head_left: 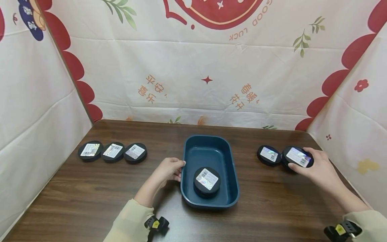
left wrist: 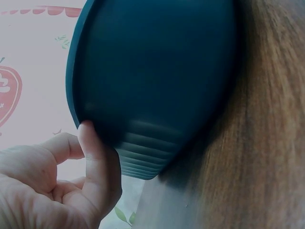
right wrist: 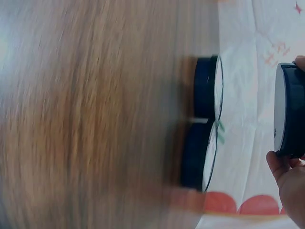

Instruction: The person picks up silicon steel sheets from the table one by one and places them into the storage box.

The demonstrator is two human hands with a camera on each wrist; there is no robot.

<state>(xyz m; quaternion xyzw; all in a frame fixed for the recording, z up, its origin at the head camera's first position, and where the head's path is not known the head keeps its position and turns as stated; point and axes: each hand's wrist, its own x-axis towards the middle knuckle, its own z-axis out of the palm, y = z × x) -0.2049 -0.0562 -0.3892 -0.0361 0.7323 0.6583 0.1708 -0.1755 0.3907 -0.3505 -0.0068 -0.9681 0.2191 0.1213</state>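
My left hand (head_left: 171, 170) pinches the left rim of a deep blue rectangular tray (head_left: 208, 141), and the left wrist view shows the thumb on that rim. Inside the tray, toward its near end, lies a flat round black tin (head_left: 207, 182) with a white barcode label. At the right, my right hand (head_left: 321, 168) grips another round black tin (head_left: 297, 157) by its sides. The right wrist view shows this tin (right wrist: 290, 109) raised above two tins on the table, an upper one (right wrist: 205, 88) and a lower one (right wrist: 196, 155). In the head view only one of those, the left tin (head_left: 268, 155), shows plainly.
Three more labelled black tins stand in a row at the back left: one tin (head_left: 90, 151), a middle tin (head_left: 112, 152) and a right tin (head_left: 135, 153). Printed cloth (head_left: 193, 67) walls in the brown wooden table (head_left: 90, 201) at the back and both sides.
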